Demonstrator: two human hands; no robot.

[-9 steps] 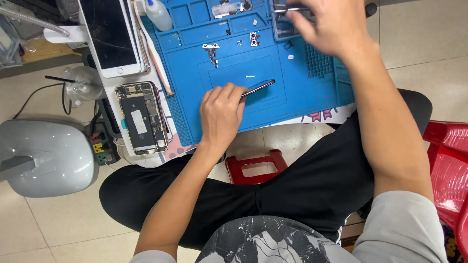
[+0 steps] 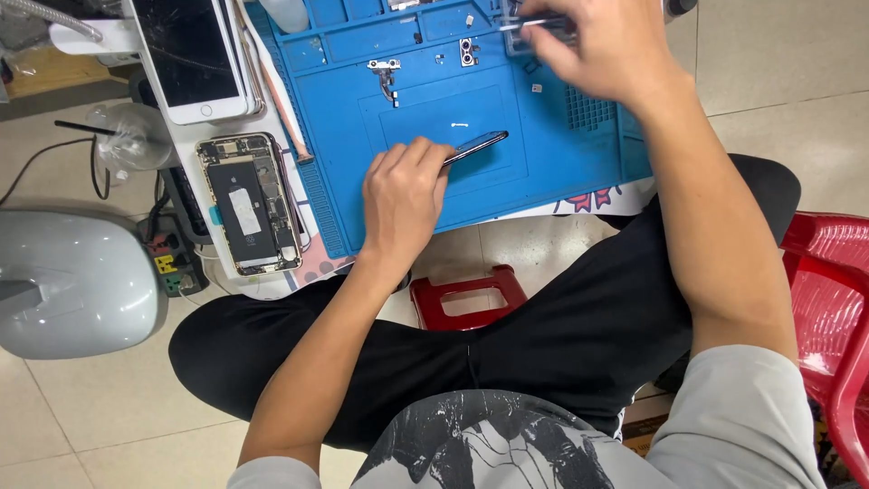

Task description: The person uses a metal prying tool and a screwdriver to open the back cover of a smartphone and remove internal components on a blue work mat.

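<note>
Tweezers (image 2: 534, 24) — right hand (image 2: 602, 45), blue mat (image 2: 561, 154)

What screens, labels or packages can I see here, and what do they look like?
Phone screen: top left, beside the blue mat; black glass, cracked, white frame.
Opened phone: below it, left of the mat; dark battery bearing a white label.
No packages or signs show.
</note>
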